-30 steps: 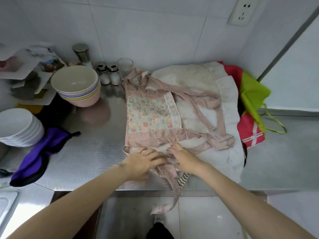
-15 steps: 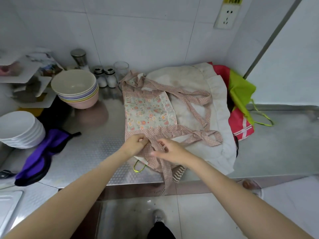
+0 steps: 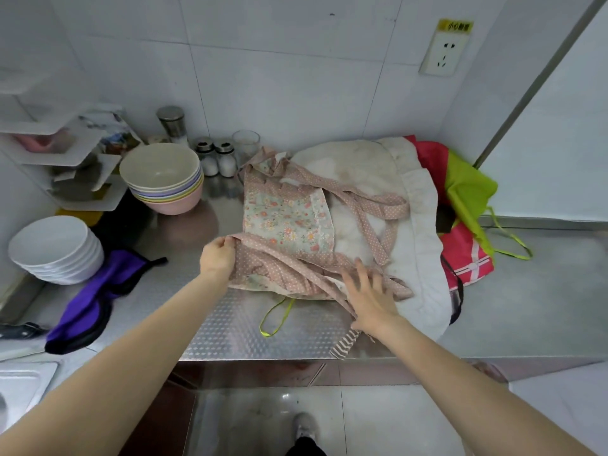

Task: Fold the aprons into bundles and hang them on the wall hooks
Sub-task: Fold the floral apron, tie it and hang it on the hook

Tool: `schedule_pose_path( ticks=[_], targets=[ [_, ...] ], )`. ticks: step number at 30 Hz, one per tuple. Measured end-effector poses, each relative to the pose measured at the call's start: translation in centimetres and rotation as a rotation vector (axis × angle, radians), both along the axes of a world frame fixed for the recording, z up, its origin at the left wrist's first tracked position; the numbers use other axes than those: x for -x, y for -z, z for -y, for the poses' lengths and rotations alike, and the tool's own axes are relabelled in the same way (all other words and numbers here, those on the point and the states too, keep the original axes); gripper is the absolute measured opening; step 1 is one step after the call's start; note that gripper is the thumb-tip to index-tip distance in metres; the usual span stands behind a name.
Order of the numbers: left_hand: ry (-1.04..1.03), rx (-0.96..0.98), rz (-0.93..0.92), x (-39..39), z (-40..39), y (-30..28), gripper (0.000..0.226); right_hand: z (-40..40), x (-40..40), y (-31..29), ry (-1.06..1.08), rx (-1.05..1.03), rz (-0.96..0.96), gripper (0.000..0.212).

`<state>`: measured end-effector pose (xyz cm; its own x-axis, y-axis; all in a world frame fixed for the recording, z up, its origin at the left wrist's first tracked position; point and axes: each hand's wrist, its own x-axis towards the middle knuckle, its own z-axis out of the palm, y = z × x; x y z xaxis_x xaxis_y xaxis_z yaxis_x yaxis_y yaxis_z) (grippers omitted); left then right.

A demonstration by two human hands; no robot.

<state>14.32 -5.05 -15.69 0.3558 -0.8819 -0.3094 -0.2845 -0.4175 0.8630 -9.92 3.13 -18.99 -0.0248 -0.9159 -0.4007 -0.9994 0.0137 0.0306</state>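
Fingers (image 3: 227, 241) of the left hand (image 3: 217, 258) pinched the floral apron (image 3: 289, 222)'s folded near-left corner; the right hand (image 3: 368, 294) lay spread flat on its near-right straps. The apron sat on the counter (image 3: 237, 324), right of the stacked bowls (image 3: 164, 179), looking limp and light, best gripped at hems.

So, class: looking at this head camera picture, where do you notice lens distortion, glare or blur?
Head view: the wide lens bends the tile lines and the counter edge, and stretches the forearms near the bottom corners; soft glare lies on the steel behind the apron and on the floor tiles; the shelf at far left looks smeared; the right hand looks slightly blurred, the left hand sharper.
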Motion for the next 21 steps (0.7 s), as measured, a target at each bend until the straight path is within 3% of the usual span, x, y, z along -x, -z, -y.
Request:
schedule_pose_path(
  ticks=[3, 7, 9, 14, 16, 21],
  targets=[
    [0.083, 0.043, -0.116, 0.8, 1.0, -1.7, 0.029, -0.5, 0.1, 0.0, 0.105, 0.046, 0.007, 0.098],
    [0.209, 0.055, -0.159, 1.6, 1.8, -4.6, 0.024, 1.5, -1.1, -1.6, 0.012, 0.495, -0.084, 0.064],
    [0.281, 0.097, -0.140, 1.8, 2.0, -5.9, 0.021, 2.0, -2.3, -3.0, -0.026, 0.495, -0.063, 0.043],
    [0.333, 0.196, 0.019, 1.5, 1.6, -7.3, 0.029, 2.5, -2.5, -3.9, 0.064, -0.028, 0.124, 0.016],
    [0.274, 0.194, 0.061, 0.8, 1.2, -7.0, 0.022, 2.2, -1.4, -4.3, 0.053, -0.195, 0.080, 0.002],
    [0.267, 0.065, 0.162, -0.8, 0.4, -4.0, 0.027, 3.9, -1.2, -9.9, 0.014, -0.324, -0.053, 0.032]
  ],
)
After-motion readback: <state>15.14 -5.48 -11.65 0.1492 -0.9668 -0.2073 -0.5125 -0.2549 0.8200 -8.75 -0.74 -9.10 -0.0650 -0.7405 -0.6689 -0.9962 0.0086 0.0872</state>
